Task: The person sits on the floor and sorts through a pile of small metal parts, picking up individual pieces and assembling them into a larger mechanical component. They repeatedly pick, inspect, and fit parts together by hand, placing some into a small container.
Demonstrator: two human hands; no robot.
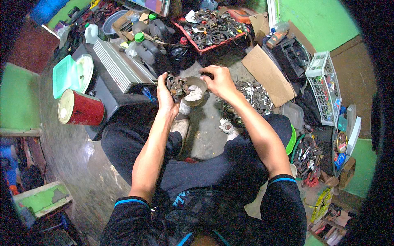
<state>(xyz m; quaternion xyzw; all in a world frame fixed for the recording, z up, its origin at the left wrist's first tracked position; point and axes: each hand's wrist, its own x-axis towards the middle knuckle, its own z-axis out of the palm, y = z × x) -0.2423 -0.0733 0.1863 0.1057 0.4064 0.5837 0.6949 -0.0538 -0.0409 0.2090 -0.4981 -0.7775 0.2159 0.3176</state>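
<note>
My left hand (165, 93) is wrapped round a greasy metal mechanical part (177, 87), dark grey with several knobs and edges; its exact kind is not clear. Just right of that part is a round, dull grey-brown bowl (200, 83) with a whitish lump (193, 94) inside. Beyond the bowl's right rim, my right hand (220, 80) is raised with thumb and fingers drawn together. Something dark shows at its fingertips, too small to name. A heap of small metal parts (252, 97) lies on the floor right of the bowl.
A red crate (201, 50) full of metal parts stands ahead. Dark jugs with green caps (150, 49) are at front left, beside stacked grey panels (121, 63). A red can (84, 108) sits at left. Cardboard (269, 76) and a white plastic basket (323, 88) are at right.
</note>
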